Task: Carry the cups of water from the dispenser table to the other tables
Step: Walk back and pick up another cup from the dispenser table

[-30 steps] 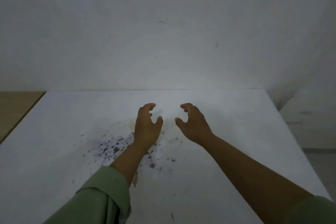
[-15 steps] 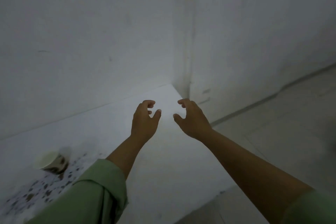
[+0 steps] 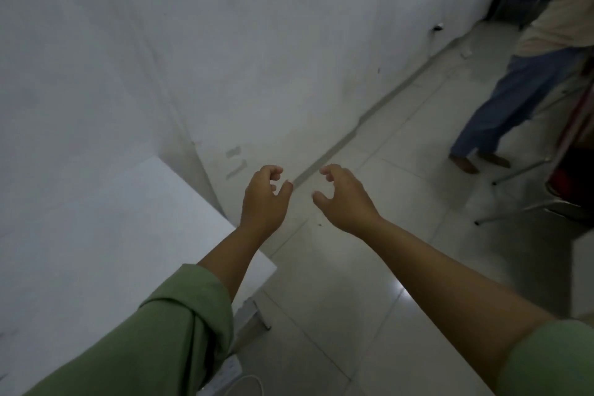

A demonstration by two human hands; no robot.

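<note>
Two bare hands out in front, both empty. Left hand (image 3: 263, 199) fingers curled loosely, thumb apart from them, nothing gripped. Right hand (image 3: 345, 199) same pose, fingers half curled, thumb spread, nothing gripped. Palms face each other with a clear gap between; hands near each other, not touching. Both hover in the air over the floor (image 3: 369, 267), just past the corner of the white worktop (image 3: 96, 235).

Left forearm crosses the worktop's near corner; green sleeve (image 3: 154, 337) rolled up to about the elbow. Right forearm bare, green sleeve edge at bottom right corner.

No cup in view, so cup position cannot be told; visible part of the worktop shows none. Worktop sits against the white wall (image 3: 193, 42) at left, a metal leg (image 3: 254, 315) visible under its corner. White cable (image 3: 244, 382) and a pale block-shaped item on the floor below the leg, too dim to identify.

Floor is pale glossy tile. Top right: another person (image 3: 520, 74) standing, blue trousers, light top, seen partly. Metal chair legs (image 3: 520, 212) right edge, a red item behind them. Dim lighting overall.
</note>
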